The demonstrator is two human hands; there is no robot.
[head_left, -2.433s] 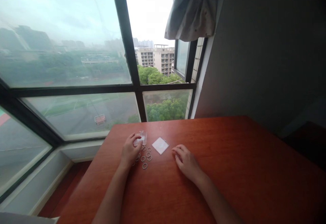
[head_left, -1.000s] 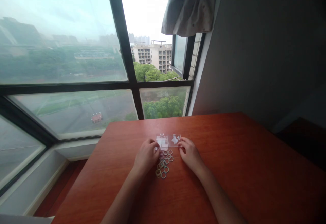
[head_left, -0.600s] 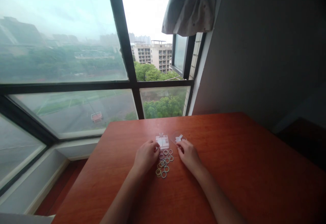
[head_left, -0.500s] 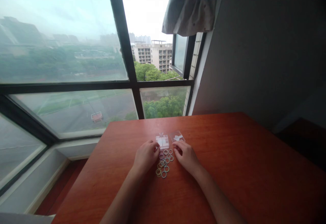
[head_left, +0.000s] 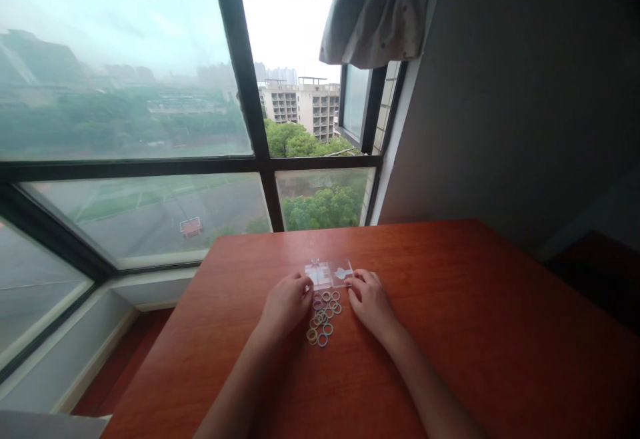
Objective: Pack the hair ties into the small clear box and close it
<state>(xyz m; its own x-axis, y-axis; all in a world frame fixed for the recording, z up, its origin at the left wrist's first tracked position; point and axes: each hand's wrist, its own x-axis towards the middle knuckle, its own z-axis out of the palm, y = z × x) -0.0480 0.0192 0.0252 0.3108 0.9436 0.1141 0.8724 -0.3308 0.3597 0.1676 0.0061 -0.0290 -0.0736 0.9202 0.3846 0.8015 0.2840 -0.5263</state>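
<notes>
A small clear plastic box [head_left: 317, 276] lies near the middle of the table. Flush against its right side is a clear lid [head_left: 342, 274] with a whitish patch on it. My left hand [head_left: 286, 304] has its fingers curled together at the box's near left corner, gripping its edge. At the right edge of the lid, the thumb and fingers of my right hand [head_left: 371, 299] are closed in a pinch. Between the hands, several thin pastel rings [head_left: 327, 328], like narrow tape rolls, lie loosely spread, some overlapping.
The reddish-brown wooden table [head_left: 440, 279] reaches to the window frame [head_left: 150, 169]. A grey curtain [head_left: 375, 19] hangs at the upper right beside an outward-opened window pane [head_left: 356, 102]. A dark wall [head_left: 510, 106] stands on the right.
The lid has shifted slightly left and straightened, so it now sits against the box. My right hand has moved a little to the right, onto the lid's edge. My left hand stays put.
</notes>
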